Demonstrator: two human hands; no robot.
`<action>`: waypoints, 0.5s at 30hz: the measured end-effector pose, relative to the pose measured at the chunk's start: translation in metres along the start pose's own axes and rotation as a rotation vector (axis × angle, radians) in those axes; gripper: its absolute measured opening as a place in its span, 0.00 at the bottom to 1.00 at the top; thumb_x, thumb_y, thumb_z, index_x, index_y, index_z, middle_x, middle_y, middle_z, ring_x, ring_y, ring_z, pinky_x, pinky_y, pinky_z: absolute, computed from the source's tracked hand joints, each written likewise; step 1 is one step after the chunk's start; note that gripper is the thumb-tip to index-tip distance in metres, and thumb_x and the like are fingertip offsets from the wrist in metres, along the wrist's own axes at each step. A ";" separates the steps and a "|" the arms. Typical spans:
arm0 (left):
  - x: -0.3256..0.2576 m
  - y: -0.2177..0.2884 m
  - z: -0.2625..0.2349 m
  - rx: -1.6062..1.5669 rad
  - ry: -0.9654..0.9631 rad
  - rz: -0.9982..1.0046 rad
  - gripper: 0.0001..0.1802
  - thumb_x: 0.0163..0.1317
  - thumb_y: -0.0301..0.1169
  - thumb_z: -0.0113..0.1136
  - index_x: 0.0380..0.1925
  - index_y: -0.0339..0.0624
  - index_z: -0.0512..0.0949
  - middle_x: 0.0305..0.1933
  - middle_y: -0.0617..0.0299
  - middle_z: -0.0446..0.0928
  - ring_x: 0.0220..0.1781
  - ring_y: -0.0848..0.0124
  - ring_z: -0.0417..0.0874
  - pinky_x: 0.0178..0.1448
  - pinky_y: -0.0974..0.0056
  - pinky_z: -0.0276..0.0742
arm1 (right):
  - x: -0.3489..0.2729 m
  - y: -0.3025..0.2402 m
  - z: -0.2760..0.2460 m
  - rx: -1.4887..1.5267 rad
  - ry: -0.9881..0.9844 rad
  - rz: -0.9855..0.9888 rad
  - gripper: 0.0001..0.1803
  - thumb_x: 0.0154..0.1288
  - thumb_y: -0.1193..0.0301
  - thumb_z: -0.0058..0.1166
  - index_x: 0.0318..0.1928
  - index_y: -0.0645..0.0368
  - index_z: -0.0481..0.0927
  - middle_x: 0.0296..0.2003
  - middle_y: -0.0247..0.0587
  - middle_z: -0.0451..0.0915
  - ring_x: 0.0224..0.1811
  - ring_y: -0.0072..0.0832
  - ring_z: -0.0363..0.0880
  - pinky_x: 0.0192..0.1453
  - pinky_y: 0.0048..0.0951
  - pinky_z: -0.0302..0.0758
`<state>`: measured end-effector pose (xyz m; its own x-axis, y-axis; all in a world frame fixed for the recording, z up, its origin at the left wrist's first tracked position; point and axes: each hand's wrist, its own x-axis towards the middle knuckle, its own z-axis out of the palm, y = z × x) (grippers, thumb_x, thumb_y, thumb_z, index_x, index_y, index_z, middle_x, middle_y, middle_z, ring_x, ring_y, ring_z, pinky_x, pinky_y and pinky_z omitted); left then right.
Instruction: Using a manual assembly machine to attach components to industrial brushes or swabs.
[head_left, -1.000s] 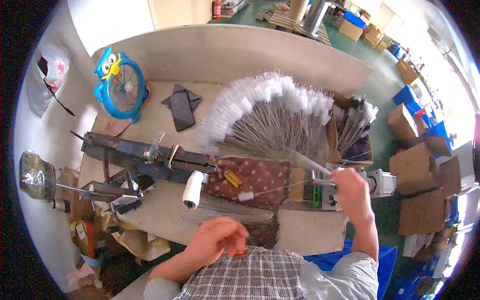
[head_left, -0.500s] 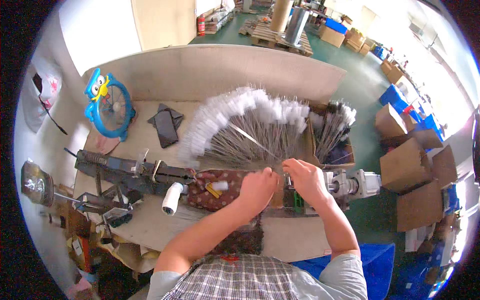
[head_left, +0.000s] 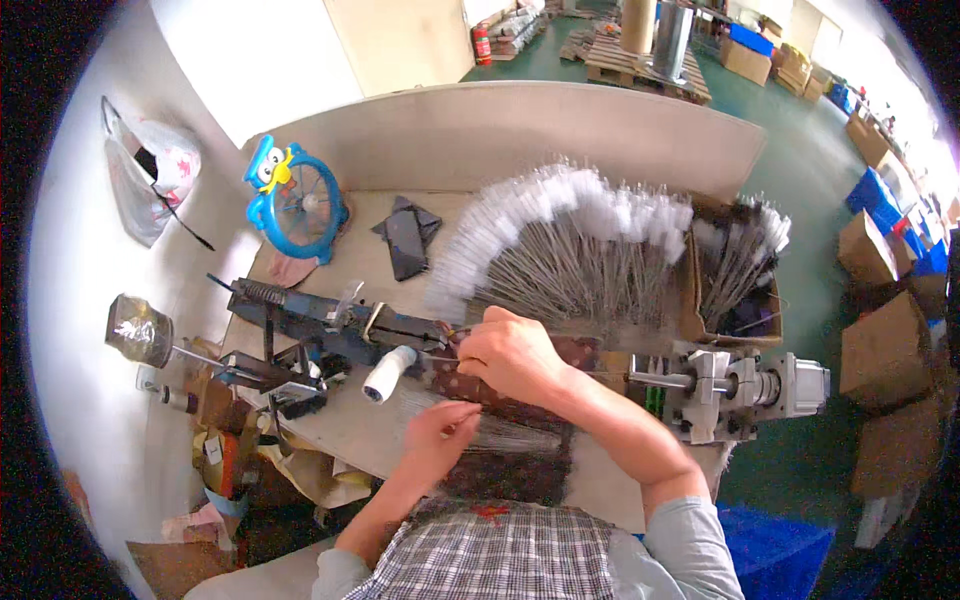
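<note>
Right hand [head_left: 512, 352] is down over the near end of the blue-black jig [head_left: 330, 322], just right of its white roller handle [head_left: 387, 373]. Fingers curled, grip closed over something at the jig's clamp; what it holds is covered by the hand itself. Left hand [head_left: 440, 430] sits nearer the body, fingertips pinched together on thin bare wires [head_left: 500, 425] lying flat on the dotted brown cloth [head_left: 560, 355] on the counter [head_left: 340, 425].

Risks, as I read it:
- Wires are thin and bunched — a pinch could lift two instead of one, or drag the bundle off the cloth toward the near edge.
- Right hand sits on the line of the motor spindle [head_left: 700, 380] to the right; if that shaft turns with fingers there, a wire could whip or catch skin.
- Right forearm passes just near of the fan of finished white-tipped brushes [head_left: 570, 240] — a loose sweep could scatter it.
- Wire ends are sharp-looking; poke risk to the left fingertips.

Hard to see:
- Jig clamp open or closed: hidden under the right hand.
- Wire count in the left pinch: too fine to resolve.
- Box of brushes [head_left: 735, 265] far right: contents a tangle, and fisheye bends the edges.
- Clutter left of the jig around the glass jar [head_left: 138, 330]: unclear.
</note>
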<state>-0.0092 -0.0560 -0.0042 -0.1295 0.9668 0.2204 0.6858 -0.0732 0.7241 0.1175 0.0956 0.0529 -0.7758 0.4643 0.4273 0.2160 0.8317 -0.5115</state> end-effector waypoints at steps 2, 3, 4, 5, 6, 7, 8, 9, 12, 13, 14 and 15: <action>-0.009 -0.012 -0.015 -0.437 -0.064 -0.460 0.12 0.59 0.37 0.57 0.37 0.41 0.80 0.34 0.60 0.79 0.32 0.71 0.80 0.36 0.67 0.75 | 0.009 0.004 0.024 -0.068 0.026 0.012 0.05 0.46 0.69 0.54 0.19 0.54 0.76 0.22 0.34 0.76 0.34 0.35 0.74 0.36 0.34 0.74; -0.010 -0.015 -0.022 -0.441 -0.055 -0.459 0.12 0.59 0.37 0.57 0.37 0.41 0.80 0.34 0.60 0.79 0.32 0.71 0.80 0.36 0.67 0.75 | 0.013 0.003 0.031 -0.140 0.050 0.037 0.04 0.46 0.70 0.54 0.19 0.55 0.75 0.22 0.35 0.75 0.34 0.36 0.73 0.36 0.35 0.74; -0.009 -0.016 -0.030 -0.585 0.008 -0.564 0.14 0.61 0.39 0.55 0.37 0.40 0.79 0.32 0.60 0.79 0.31 0.73 0.79 0.35 0.69 0.75 | 0.016 0.003 0.035 -0.146 0.046 0.032 0.04 0.46 0.70 0.54 0.19 0.55 0.75 0.22 0.35 0.75 0.34 0.36 0.73 0.36 0.35 0.74; -0.007 -0.018 -0.036 -0.732 0.067 -0.666 0.17 0.62 0.41 0.53 0.37 0.38 0.79 0.31 0.61 0.78 0.30 0.75 0.78 0.34 0.70 0.74 | 0.018 0.003 0.037 -0.171 0.063 0.036 0.03 0.46 0.71 0.54 0.20 0.55 0.76 0.22 0.35 0.76 0.34 0.36 0.73 0.36 0.35 0.74; -0.007 -0.025 -0.041 -0.742 0.070 -0.663 0.17 0.62 0.41 0.53 0.37 0.38 0.79 0.31 0.61 0.78 0.30 0.75 0.78 0.34 0.70 0.74 | 0.021 0.000 0.039 -0.195 0.077 0.037 0.02 0.46 0.72 0.53 0.21 0.56 0.76 0.22 0.35 0.76 0.34 0.37 0.74 0.35 0.36 0.74; -0.006 -0.033 -0.044 -0.924 0.132 -0.710 0.20 0.63 0.45 0.51 0.37 0.37 0.77 0.30 0.61 0.78 0.29 0.75 0.77 0.33 0.70 0.73 | 0.023 -0.002 0.040 -0.206 0.071 0.035 0.02 0.46 0.72 0.53 0.21 0.56 0.76 0.22 0.35 0.76 0.34 0.37 0.74 0.35 0.36 0.74; -0.004 -0.039 -0.046 -1.107 0.193 -0.755 0.24 0.64 0.49 0.48 0.38 0.36 0.76 0.29 0.60 0.77 0.28 0.75 0.76 0.31 0.70 0.73 | 0.024 -0.004 0.040 -0.205 0.059 0.052 0.03 0.45 0.72 0.54 0.20 0.55 0.76 0.22 0.35 0.76 0.34 0.36 0.74 0.35 0.36 0.74; 0.004 -0.035 -0.051 -1.289 0.178 -0.812 0.29 0.64 0.55 0.43 0.40 0.36 0.74 0.30 0.60 0.77 0.27 0.74 0.76 0.30 0.70 0.72 | 0.024 -0.004 0.041 -0.204 0.044 0.070 0.03 0.45 0.71 0.54 0.20 0.55 0.76 0.22 0.35 0.76 0.34 0.36 0.74 0.35 0.36 0.74; 0.030 -0.007 -0.042 -1.361 0.117 -0.849 0.35 0.59 0.63 0.41 0.34 0.39 0.76 0.30 0.60 0.78 0.26 0.69 0.78 0.28 0.67 0.74 | 0.024 -0.002 0.041 -0.268 -0.017 0.140 0.06 0.45 0.67 0.57 0.20 0.53 0.76 0.22 0.30 0.75 0.34 0.33 0.73 0.36 0.34 0.73; 0.034 -0.006 -0.032 -1.329 0.098 -0.779 0.29 0.60 0.59 0.46 0.33 0.42 0.77 0.27 0.61 0.77 0.26 0.70 0.79 0.29 0.65 0.75 | 0.026 -0.004 0.040 -0.271 -0.029 0.136 0.06 0.45 0.67 0.57 0.20 0.53 0.76 0.22 0.30 0.75 0.34 0.33 0.73 0.36 0.34 0.73; 0.031 -0.023 -0.017 -1.052 0.036 -0.669 0.22 0.57 0.51 0.57 0.29 0.41 0.79 0.24 0.63 0.77 0.25 0.73 0.78 0.29 0.65 0.74 | 0.029 -0.007 0.040 -0.302 -0.040 0.129 0.06 0.45 0.66 0.57 0.20 0.52 0.76 0.22 0.30 0.75 0.33 0.32 0.73 0.35 0.35 0.73; 0.030 -0.040 -0.008 -0.610 0.011 -0.536 0.23 0.55 0.52 0.58 0.26 0.41 0.80 0.22 0.62 0.78 0.23 0.72 0.78 0.28 0.64 0.73 | 0.030 -0.008 0.039 -0.333 -0.051 0.124 0.06 0.45 0.66 0.56 0.19 0.52 0.76 0.22 0.30 0.75 0.33 0.32 0.73 0.35 0.35 0.73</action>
<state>-0.0458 -0.0263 -0.0211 -0.3389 0.9062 -0.2529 0.0178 0.2749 0.9613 0.0690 0.0906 0.0405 -0.7582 0.5593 0.3352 0.4853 0.8274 -0.2828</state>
